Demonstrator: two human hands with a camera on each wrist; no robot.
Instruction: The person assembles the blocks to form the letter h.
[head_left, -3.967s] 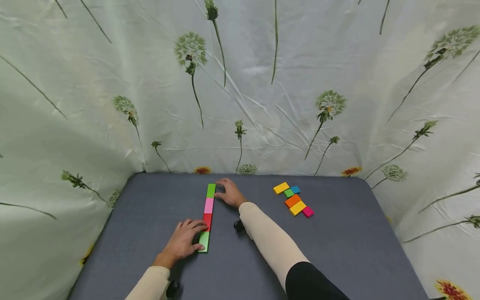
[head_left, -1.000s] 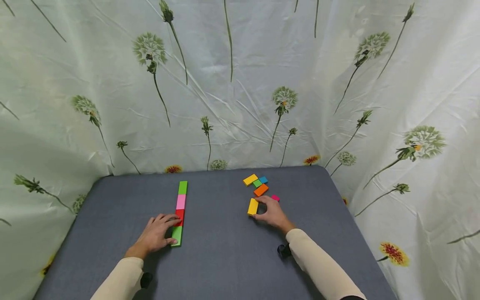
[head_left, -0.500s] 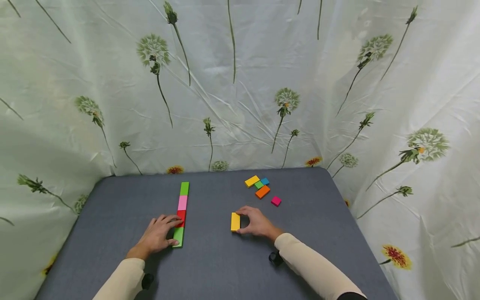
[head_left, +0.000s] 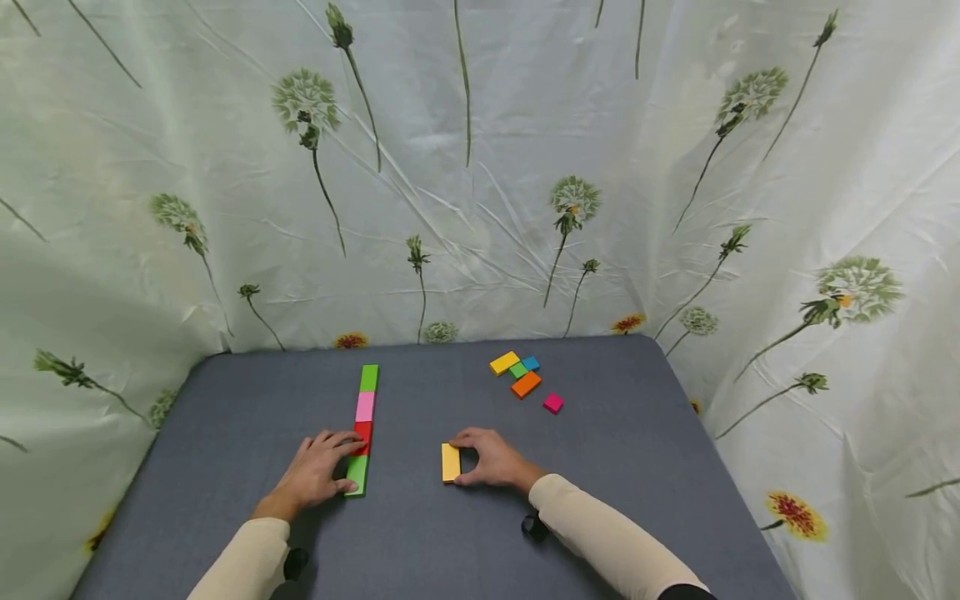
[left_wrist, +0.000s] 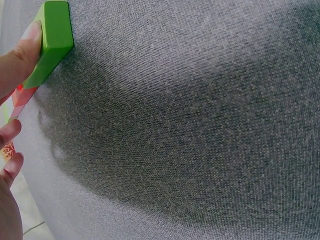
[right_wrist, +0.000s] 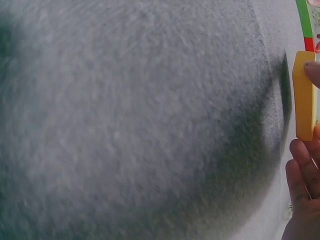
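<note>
A straight row of flat wooden blocks lies left of the middle: a green block (head_left: 369, 377) at the far end, then a pink block (head_left: 364, 407), a red block (head_left: 363, 437) and a near green block (head_left: 357, 476). My left hand (head_left: 312, 469) rests on this row, fingertips on the red block and thumb on the near green one, which the left wrist view also shows. To the right of the row, my right hand (head_left: 491, 460) pinches a yellow block (head_left: 451, 463) by its two ends. In the right wrist view this block stands apart from its shadow on the cloth.
Loose blocks lie at the back right: another yellow block (head_left: 505, 363), a small green block (head_left: 518, 370), a blue block (head_left: 531, 363), an orange block (head_left: 527, 384) and a magenta block (head_left: 553, 403). A flowered curtain (head_left: 510, 208) hangs behind the grey table (head_left: 420, 542).
My right hand has left the row, taken the yellow block from the loose group and carried it left and nearer, turning it lengthwise. My left hand has stayed on the row.
</note>
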